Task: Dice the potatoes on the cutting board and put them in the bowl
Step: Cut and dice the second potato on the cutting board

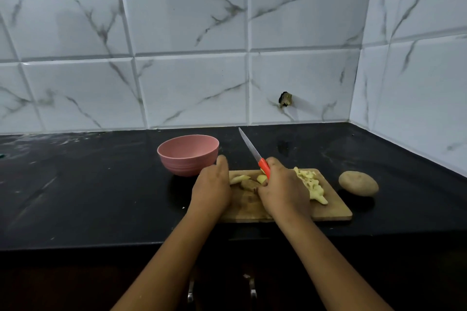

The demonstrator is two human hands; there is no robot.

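Note:
A wooden cutting board (328, 209) lies on the black counter. My right hand (283, 189) is shut on a knife with an orange handle (264, 166), its blade pointing up and away toward the wall. My left hand (212, 184) rests at the board's left end, fingers together, beside a few potato pieces (238, 179) lying between the two hands. A pile of diced potato (312, 184) sits on the board's right part. The pink bowl (187, 154) stands just behind my left hand. Nothing shows inside it.
A whole unpeeled potato (358, 183) lies on the counter right of the board. The tiled wall (227, 58) runs behind and turns along the right side. The counter's front edge (101, 247) is near my arms. Cabinet handles (252, 288) show below.

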